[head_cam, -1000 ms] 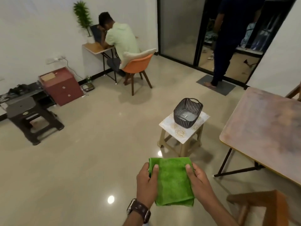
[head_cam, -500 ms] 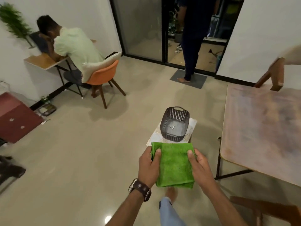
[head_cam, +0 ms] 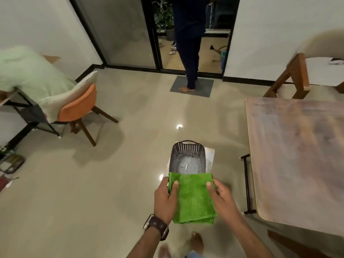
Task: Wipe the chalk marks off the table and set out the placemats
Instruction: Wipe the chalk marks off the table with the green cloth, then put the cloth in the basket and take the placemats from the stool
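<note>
The landmark taken was the table (head_cam: 297, 155), which filled the right of the view; its top was smeared with pale, cloudy marks and bore nothing visible. Its near-left corner was rounded, and a dark metal leg frame (head_cam: 246, 183) stood under its left edge. Left of the table lay a wide stretch of bare, glossy floor (head_cam: 111, 183), open for movement.

Just left of the table's leg frame stood a small stool (head_cam: 210, 157) with a patterned top, and on it a dark slatted basket (head_cam: 189, 159) with a handle at its far end. The basket held one or two short pale sticks (head_cam: 185, 166) on its grey bottom; what they were could not be told. A narrow gap of floor separated stool from table.

A folded green cloth (head_cam: 193, 198) was held in the air left of the table's near corner, its far edge overlapping the basket's near rim in the view. The left hand (head_cam: 165, 200), wearing a wristwatch (head_cam: 156, 225), was clamped on the cloth's left edge, thumb on top; the right hand (head_cam: 223, 200) gripped the right edge likewise. The hands were apart, the cloth between them. The wearer's bare feet (head_cam: 197, 243) showed below, blurred.

Beyond the table stood a wooden chair (head_cam: 296, 75). Far left of the table a seated person in a pale shirt (head_cam: 28, 75) occupied an orange chair (head_cam: 80, 107) at a small desk. A standing person in dark trousers (head_cam: 189, 43) stood on a grey mat (head_cam: 202, 86) at the glass door
</note>
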